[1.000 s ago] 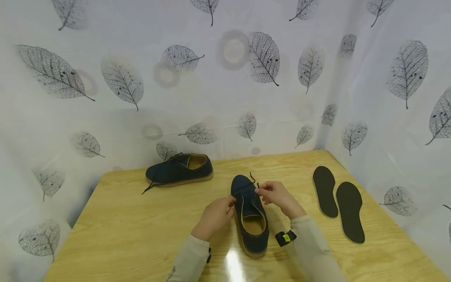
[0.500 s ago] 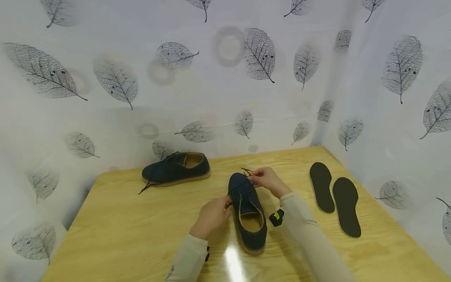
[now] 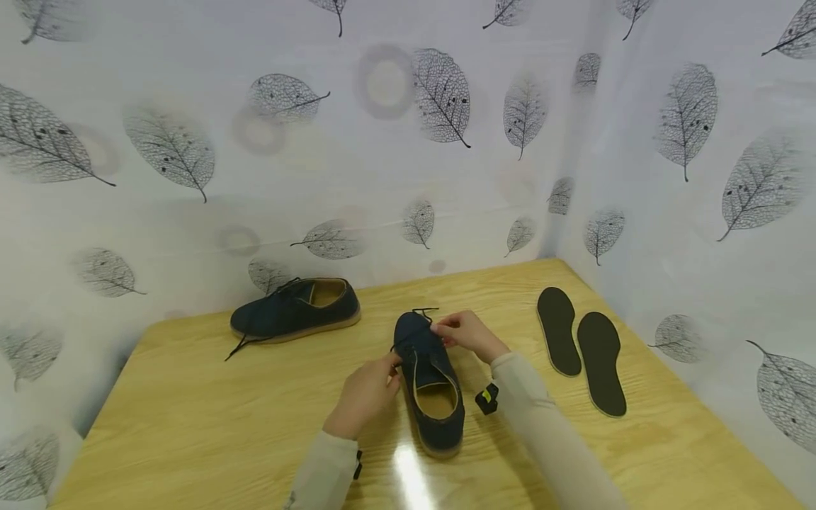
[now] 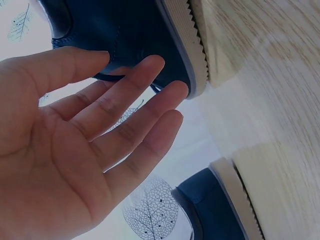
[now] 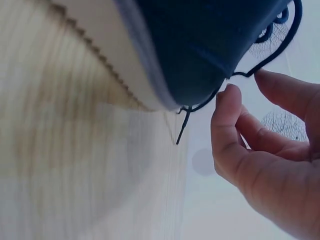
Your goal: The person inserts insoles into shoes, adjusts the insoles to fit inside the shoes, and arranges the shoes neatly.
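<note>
A navy lace-up shoe (image 3: 450, 429) stands on the table, its toe pointing away from me. My left hand (image 3: 363, 397) is at its left side by the eyelets. In the left wrist view, thumb and index finger pinch a dark shoelace (image 4: 111, 77), while the other fingers are spread. To the right of the toe, my right hand (image 3: 472, 334) holds the other lace end (image 5: 282, 50) lightly between thumb and index finger. That lace's tip sticks out past the toe. Part of the lacing lies hidden behind the fingers.
A matching navy shoe (image 3: 293, 312) sits sideways at the back left, laces loose. Two dark insoles, one farther back (image 3: 558, 331) and one nearer (image 3: 601, 365), lie on the right. A leaf-print curtain (image 3: 382, 177) hangs behind the wooden table (image 3: 217, 425).
The head view has turned to the right. My right hand has shifted along the shoe toward its toe, and the lace end there has swung over. The left hand stays at the shoe's left side.
</note>
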Motion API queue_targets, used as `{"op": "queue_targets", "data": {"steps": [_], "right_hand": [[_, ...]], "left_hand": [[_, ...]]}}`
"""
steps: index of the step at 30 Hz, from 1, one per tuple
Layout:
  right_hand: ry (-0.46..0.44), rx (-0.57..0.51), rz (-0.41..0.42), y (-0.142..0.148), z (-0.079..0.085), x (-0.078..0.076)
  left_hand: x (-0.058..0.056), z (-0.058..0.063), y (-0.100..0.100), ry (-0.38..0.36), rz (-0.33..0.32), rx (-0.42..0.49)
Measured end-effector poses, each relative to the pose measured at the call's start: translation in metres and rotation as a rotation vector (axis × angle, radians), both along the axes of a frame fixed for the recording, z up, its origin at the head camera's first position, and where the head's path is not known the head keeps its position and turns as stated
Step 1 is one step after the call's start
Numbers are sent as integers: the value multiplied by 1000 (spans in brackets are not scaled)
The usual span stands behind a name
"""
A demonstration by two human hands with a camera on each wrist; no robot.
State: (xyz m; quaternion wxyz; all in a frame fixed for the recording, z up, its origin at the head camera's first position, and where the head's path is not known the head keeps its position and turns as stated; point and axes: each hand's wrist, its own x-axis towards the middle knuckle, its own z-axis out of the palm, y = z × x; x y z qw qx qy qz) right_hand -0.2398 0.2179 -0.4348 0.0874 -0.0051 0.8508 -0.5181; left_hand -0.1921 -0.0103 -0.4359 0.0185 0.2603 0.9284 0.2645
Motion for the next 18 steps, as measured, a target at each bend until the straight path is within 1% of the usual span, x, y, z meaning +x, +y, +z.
{"op": "queue_targets", "data": {"steps": [5, 7, 8, 10, 11, 13, 15, 18], "right_hand": [[12, 38, -47, 11, 0, 7], [31, 92, -84, 17, 1, 10], [49, 139, -112, 21, 2, 10], [105, 270, -183, 31, 4, 12], [129, 344, -226, 37, 5, 13], [149, 505, -316, 50, 6, 15], [132, 640, -392, 62, 6, 16], [24, 758, -453, 81, 5, 20]], "left_hand": [[3, 4, -1, 8, -8, 0], [4, 5, -2, 20, -11, 1], [4, 5, -3, 25, -11, 3], [5, 6, -3, 32, -15, 8], [5, 6, -3, 35, -15, 10], [5, 6, -4, 42, -15, 11], [5, 7, -4, 42, -14, 11], [5, 8, -4, 42, -10, 6]]}}
